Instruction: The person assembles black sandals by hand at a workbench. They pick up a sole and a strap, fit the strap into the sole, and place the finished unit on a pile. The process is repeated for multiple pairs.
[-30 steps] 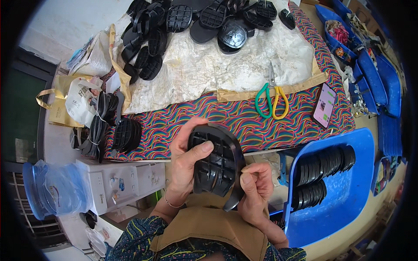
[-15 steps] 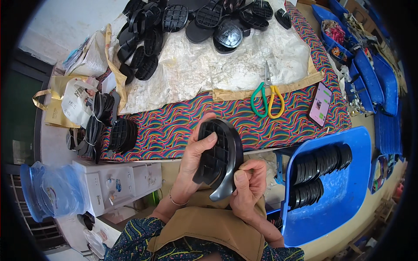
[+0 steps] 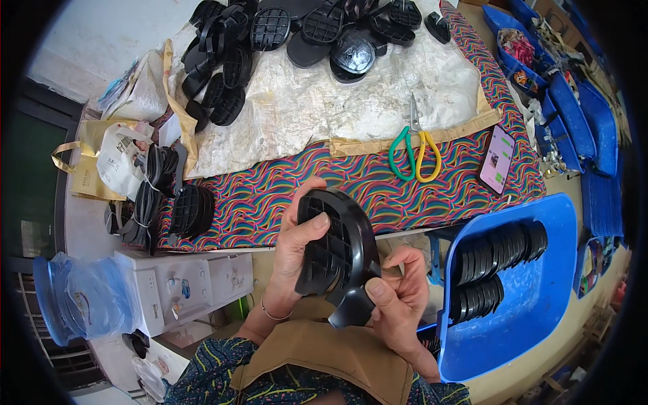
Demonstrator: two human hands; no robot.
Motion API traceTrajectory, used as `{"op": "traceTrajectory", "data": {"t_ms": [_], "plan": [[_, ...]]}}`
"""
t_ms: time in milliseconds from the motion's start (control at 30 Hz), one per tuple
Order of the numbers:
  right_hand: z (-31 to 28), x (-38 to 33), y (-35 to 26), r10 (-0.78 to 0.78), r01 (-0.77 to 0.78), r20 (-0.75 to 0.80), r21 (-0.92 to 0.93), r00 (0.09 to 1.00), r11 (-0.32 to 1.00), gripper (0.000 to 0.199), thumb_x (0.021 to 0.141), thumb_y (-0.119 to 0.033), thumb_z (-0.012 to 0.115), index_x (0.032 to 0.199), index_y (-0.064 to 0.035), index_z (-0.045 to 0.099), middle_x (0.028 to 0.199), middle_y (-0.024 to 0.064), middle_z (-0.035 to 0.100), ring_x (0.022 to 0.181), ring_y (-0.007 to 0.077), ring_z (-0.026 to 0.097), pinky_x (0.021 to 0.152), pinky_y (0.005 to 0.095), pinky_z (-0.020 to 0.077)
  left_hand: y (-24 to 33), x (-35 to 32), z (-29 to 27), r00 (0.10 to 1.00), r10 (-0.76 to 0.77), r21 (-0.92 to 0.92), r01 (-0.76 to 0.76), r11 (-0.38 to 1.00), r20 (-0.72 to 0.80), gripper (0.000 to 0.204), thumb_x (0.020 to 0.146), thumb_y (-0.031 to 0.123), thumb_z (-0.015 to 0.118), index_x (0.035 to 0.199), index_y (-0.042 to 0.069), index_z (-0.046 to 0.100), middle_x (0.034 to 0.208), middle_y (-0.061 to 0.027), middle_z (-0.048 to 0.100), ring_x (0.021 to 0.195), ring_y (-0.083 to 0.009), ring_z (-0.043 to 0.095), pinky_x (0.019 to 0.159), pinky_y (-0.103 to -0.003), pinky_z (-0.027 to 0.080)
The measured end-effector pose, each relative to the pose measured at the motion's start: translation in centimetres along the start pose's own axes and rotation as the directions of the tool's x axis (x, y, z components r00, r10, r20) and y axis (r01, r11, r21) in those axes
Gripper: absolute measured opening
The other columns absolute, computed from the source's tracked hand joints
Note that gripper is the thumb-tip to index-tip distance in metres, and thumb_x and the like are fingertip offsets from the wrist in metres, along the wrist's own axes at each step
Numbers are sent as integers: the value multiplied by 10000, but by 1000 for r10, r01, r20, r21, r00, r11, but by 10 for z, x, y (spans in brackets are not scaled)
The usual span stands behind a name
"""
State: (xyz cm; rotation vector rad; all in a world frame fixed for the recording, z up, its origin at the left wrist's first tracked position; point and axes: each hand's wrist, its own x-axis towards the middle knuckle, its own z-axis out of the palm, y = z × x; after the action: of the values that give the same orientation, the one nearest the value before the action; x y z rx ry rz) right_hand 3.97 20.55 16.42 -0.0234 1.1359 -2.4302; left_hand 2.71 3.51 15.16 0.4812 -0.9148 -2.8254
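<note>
In front of my body, my left hand grips a black shoe sole piece, its thumb pressed on the gridded hollow side and its fingers behind. A smooth, glossy black band curves round the piece's right edge, its lower end standing out from the grid. My right hand pinches this band near its lower end between thumb and bent fingers. Whether band and sole are one part, I cannot tell.
Green-and-yellow scissors and a phone lie on the patterned cloth. Many black sole pieces are heaped at the back. A blue tub at right holds stacked black parts. Bundled black strips are at left.
The sole piece has tilted and shifted slightly left. My right hand has moved a little right and pulls the lower end of the band further outward.
</note>
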Motion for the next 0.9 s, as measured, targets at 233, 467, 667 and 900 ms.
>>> {"op": "traceTrajectory", "data": {"t_ms": [233, 467, 667, 900], "plan": [[-3, 2, -18, 84, -82, -2, 196, 996, 977, 266, 942, -31, 611, 1090, -71, 393, 598, -34, 467, 453, 15, 359, 425, 184, 271, 2, -2, 1, 998, 58, 58, -57, 997, -17, 544, 818, 13, 711, 1309, 46, 479, 1080, -103, 657, 910, -187, 682, 811, -320, 573], [2, 4, 5, 37, -22, -60, 237, 998, 971, 227, 947, -70, 621, 1031, -68, 410, 609, -46, 451, 453, 11, 345, 412, 174, 251, -5, 1, 3, 998, 33, 9, -33, 999, -55, 551, 831, 14, 704, 1333, 42, 478, 1097, -86, 650, 929, -181, 678, 823, -314, 569], [-1, 3, 16, -34, 45, -103, 104, 994, 994, 244, 950, -100, 630, 1033, -70, 402, 617, -46, 438, 456, 9, 337, 421, 178, 249, -8, 0, 6, 996, -33, 2, 33, 999, -79, 566, 847, 26, 689, 1361, 61, 457, 1137, -81, 633, 994, -177, 659, 874, -332, 558], [0, 1, 23, -120, 123, -45, 71, 992, 990, 266, 933, -12, 613, 1083, -52, 397, 682, -18, 494, 504, 8, 392, 455, 174, 289, -29, 3, 0, 997, -76, -233, 79, 969, 23, 530, 875, 63, 658, 1358, 125, 449, 1041, -79, 621, 850, -183, 650, 746, -323, 569]]}}
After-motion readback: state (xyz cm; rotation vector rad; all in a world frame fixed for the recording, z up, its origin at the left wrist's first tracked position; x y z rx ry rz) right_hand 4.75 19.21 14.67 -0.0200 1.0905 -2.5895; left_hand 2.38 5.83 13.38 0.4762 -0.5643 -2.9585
